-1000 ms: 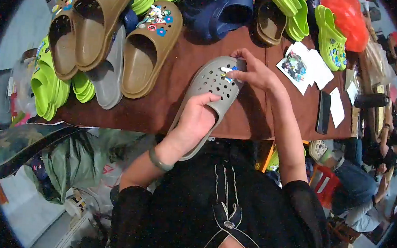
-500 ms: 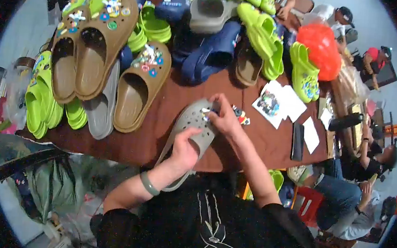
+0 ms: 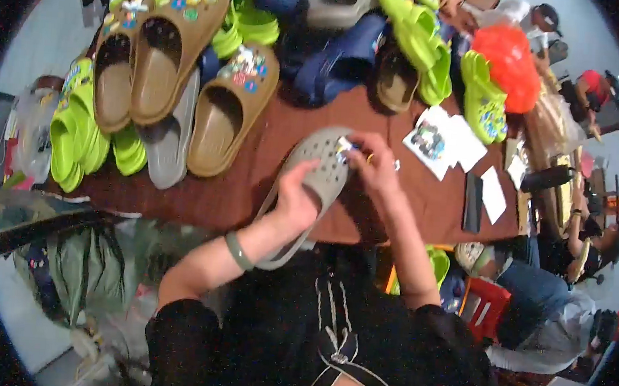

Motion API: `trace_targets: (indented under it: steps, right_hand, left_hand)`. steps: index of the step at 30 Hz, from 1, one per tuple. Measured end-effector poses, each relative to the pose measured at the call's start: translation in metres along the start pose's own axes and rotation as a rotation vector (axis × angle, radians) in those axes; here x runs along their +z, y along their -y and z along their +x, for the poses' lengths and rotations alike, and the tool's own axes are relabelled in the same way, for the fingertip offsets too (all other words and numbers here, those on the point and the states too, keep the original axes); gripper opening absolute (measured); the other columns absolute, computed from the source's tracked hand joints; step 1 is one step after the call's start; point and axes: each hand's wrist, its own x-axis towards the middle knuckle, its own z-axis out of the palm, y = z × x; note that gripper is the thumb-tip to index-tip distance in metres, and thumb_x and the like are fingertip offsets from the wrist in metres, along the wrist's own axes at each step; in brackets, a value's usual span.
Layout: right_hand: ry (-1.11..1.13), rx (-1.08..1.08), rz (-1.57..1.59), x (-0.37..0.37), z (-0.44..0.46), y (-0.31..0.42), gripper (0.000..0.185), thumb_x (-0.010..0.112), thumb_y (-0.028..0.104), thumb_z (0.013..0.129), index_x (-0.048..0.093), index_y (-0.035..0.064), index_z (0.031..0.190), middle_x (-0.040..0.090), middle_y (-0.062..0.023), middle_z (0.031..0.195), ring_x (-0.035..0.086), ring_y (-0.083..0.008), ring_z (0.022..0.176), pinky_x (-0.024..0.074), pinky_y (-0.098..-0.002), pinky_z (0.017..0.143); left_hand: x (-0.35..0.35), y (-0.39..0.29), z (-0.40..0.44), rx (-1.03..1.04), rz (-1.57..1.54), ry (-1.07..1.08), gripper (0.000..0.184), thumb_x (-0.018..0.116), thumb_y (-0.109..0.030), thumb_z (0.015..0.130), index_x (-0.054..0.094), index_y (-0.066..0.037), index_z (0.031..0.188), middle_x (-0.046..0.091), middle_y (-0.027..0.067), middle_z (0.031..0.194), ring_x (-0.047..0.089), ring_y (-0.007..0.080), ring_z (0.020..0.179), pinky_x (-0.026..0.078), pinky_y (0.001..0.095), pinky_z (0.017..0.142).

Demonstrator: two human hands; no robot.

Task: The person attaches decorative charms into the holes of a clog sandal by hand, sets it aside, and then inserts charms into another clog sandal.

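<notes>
A grey clog with rows of holes is tilted above the near edge of the brown-covered table. My left hand grips it, fingers inside the opening and thumb on top. At the toe of the clog, my right hand has its fingers pinched close to a small white, blue and yellow charm. A small light item shows just right of that hand, too blurred to name. Whether the charm is seated in a hole cannot be told.
Brown clogs with charms, green clogs and a navy clog lie around. To the right are white papers, a black phone-like object and a red bag. People are at the far right.
The view has shifted, first up and then slightly back down. My right hand has moved a little off the toe, and the charm shows more clearly. My left hand still holds the clog.
</notes>
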Motion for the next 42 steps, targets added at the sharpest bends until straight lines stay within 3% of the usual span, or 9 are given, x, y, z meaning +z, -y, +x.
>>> trace_targets:
  steps: [3,7,15,21,24,26,29,38,42]
  right_hand:
    - [0.028,0.24,0.26,-0.007,-0.006,-0.014,0.021,0.071,0.01,0.08,0.061,0.0028,0.098,0.06,-0.0018,0.087,0.055,-0.0092,0.073,0.0447,-0.023,0.067]
    - [0.062,0.347,0.69,-0.028,-0.004,-0.013,0.011,0.064,0.003,0.084,0.062,0.0,0.094,0.064,-0.0045,0.086,0.06,-0.011,0.081,0.0481,-0.0255,0.075]
    - [0.27,0.096,-0.091,-0.025,0.025,0.003,0.023,0.076,0.021,0.073,0.069,0.0073,0.09,0.064,-0.007,0.079,0.054,-0.0206,0.082,0.0419,-0.035,0.081]
    - [0.274,-0.185,-0.381,-0.029,0.032,0.014,0.036,0.077,0.028,0.074,0.062,0.0062,0.099,0.055,-0.0133,0.108,0.05,-0.0267,0.097,0.0393,-0.0369,0.09]
    - [0.264,-0.234,-0.143,-0.026,0.036,-0.001,0.052,0.076,0.027,0.076,0.05,0.005,0.114,0.047,-0.0165,0.119,0.046,-0.0281,0.109,0.0381,-0.0368,0.095]
    - [0.444,0.199,0.125,-0.031,0.033,0.014,0.065,0.075,0.022,0.08,0.037,0.0035,0.129,0.049,-0.0116,0.124,0.047,-0.02,0.114,0.0419,-0.0343,0.095]
    - [0.543,0.238,0.128,-0.032,0.039,0.011,0.073,0.076,0.023,0.079,0.033,0.0042,0.136,0.05,-0.0116,0.125,0.048,-0.019,0.115,0.0399,-0.0335,0.097]
    - [0.436,0.247,0.223,-0.013,0.037,0.008,0.063,0.073,0.007,0.076,0.033,0.0063,0.124,0.053,-0.0086,0.103,0.052,-0.0165,0.095,0.045,-0.032,0.084]
    - [0.291,0.293,0.267,0.0,0.03,0.015,0.055,0.071,0.004,0.077,0.039,0.0058,0.121,0.053,-0.0058,0.102,0.052,-0.0128,0.094,0.0457,-0.0279,0.081]
  left_hand:
    - [-0.007,0.0,0.002,0.059,0.099,0.093,0.046,0.057,-0.022,0.083,0.05,0.001,0.123,0.06,0.0153,0.117,0.058,0.0291,0.107,0.045,0.0427,0.096]
    - [-0.007,0.0,0.003,0.09,0.113,0.102,0.048,0.056,-0.021,0.083,0.048,0.002,0.125,0.058,0.0154,0.12,0.057,0.0284,0.11,0.044,0.0417,0.097]
    - [-0.005,0.002,-0.004,0.032,0.098,0.17,0.04,0.055,-0.013,0.083,0.051,0.002,0.12,0.058,0.0111,0.115,0.054,0.0223,0.11,0.039,0.0347,0.1]
    - [-0.021,0.007,-0.006,0.008,0.145,0.193,0.037,0.056,-0.012,0.084,0.054,0.001,0.118,0.059,0.0093,0.115,0.053,0.0204,0.111,0.039,0.0335,0.099]
    - [-0.021,0.01,-0.008,0.008,0.171,0.184,0.034,0.057,-0.013,0.085,0.056,0.001,0.116,0.059,0.0082,0.115,0.052,0.0192,0.111,0.038,0.0328,0.099]
    - [-0.02,0.013,-0.01,0.011,0.202,0.185,0.033,0.057,-0.015,0.086,0.057,0.001,0.114,0.059,0.0077,0.115,0.052,0.0181,0.111,0.038,0.0321,0.099]
    - [-0.029,0.014,-0.008,-0.025,0.251,0.235,0.032,0.055,-0.018,0.088,0.058,0.001,0.113,0.059,0.0069,0.113,0.052,0.0155,0.109,0.037,0.0312,0.098]
    - [-0.064,0.021,0.002,0.107,0.679,0.288,0.037,0.054,-0.012,0.086,0.052,0.004,0.12,0.057,0.0117,0.119,0.052,0.0215,0.112,0.036,0.0351,0.102]
    - [-0.041,0.019,-0.006,0.0,0.465,0.196,0.037,0.055,-0.013,0.086,0.053,0.003,0.119,0.059,0.0108,0.117,0.053,0.0203,0.111,0.038,0.0347,0.101]
